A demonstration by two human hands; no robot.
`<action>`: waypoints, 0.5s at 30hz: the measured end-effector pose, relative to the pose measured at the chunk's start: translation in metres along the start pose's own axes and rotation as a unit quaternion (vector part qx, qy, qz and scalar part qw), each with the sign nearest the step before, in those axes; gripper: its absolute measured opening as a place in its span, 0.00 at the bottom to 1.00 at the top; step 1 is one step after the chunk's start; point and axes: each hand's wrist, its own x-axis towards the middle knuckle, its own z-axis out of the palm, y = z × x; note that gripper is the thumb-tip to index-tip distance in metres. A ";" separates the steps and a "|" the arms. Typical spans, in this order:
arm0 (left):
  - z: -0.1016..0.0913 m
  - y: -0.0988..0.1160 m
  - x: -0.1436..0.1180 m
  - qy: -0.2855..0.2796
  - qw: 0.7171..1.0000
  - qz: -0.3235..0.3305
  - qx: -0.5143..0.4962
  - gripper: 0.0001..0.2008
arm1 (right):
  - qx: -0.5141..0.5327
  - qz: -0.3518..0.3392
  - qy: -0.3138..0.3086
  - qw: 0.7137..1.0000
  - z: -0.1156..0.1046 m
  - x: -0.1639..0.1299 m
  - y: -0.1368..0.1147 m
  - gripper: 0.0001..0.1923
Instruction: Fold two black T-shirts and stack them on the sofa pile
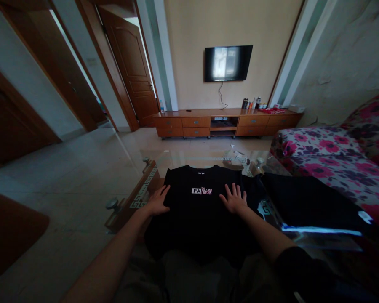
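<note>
A black T-shirt [196,210] lies spread flat on a glass coffee table [139,191], front side up, with a small white and pink printed logo [201,190] on the chest. The cloth looks smooth across the chest; its lower part hangs over the table's near edge toward the person.

The left hand [158,201] lies at the shirt's left edge, fingers together and stretched out, palm down, partly on the cloth and partly on the glass. The right hand [234,198] lies flat on the shirt just right of the logo, fingers spread wide and gripping nothing.

The shirt's collar points away from the person, toward the wooden TV cabinet [227,122] beyond the table; its hem points back toward the person. Its long axis runs from near edge to far edge of the table.

Left of the shirt a strip of bare glass shows the table's patterned border and round metal fittings, with open tiled floor beyond. Right of the shirt another dark garment [306,200] lies touching or overlapping the shirt's sleeve, and beyond it stands a floral sofa [334,164]. Behind the collar, a band of clear glass holds some small crumpled items [238,158], too dim to identify.
</note>
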 end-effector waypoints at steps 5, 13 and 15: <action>-0.007 -0.022 -0.004 -0.013 0.992 -0.128 -0.007 0.35 | 0.005 -0.003 0.009 1.000 0.002 0.001 0.001 0.44; -0.022 -0.038 -0.008 -0.140 0.966 -0.194 -0.102 0.14 | 0.005 -0.004 0.011 1.000 0.004 0.003 0.003 0.44; -0.021 -0.042 -0.012 -0.138 0.959 -0.210 -0.129 0.14 | 0.006 -0.004 0.011 1.000 0.005 0.004 0.003 0.44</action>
